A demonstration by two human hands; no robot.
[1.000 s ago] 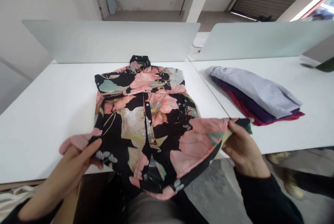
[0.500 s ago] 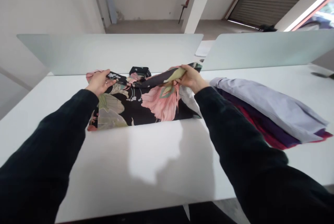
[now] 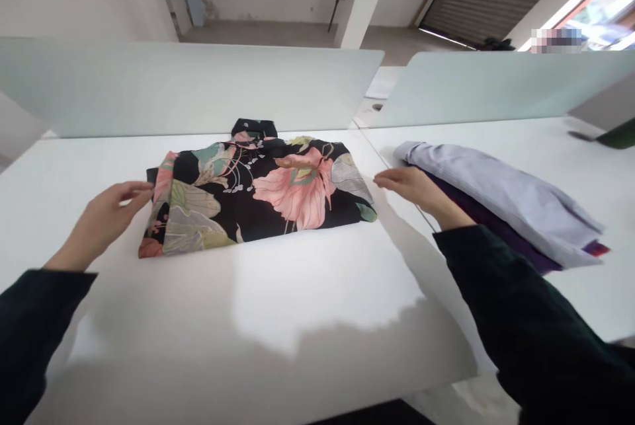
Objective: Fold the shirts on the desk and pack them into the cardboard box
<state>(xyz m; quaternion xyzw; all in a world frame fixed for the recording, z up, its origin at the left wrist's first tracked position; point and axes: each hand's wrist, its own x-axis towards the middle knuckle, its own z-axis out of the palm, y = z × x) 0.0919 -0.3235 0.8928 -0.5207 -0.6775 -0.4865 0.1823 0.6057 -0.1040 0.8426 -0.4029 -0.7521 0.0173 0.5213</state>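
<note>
A black shirt [image 3: 278, 193] printed with large pink flowers and green leaves lies folded into a flat rectangle on the white table, its collar part at the far edge. My left hand [image 3: 106, 217] is at the shirt's left edge, fingers stretched out; whether the tips touch the cloth I cannot tell. Just off the right edge hovers my right hand [image 3: 419, 190], holding nothing, with its fingers extended toward the shirt.
To the right lies a stack of folded clothes, a light grey-lavender striped garment [image 3: 501, 187] over purple and red ones. Frosted panels [image 3: 198, 91] stand along the back of the white table [image 3: 307, 306]. A seam crosses the tabletop near my right hand.
Both hands have let go of the shirt's upper layer and moved outward to its sides. The lifted fold now lies flat. The camera view has shifted slightly.
</note>
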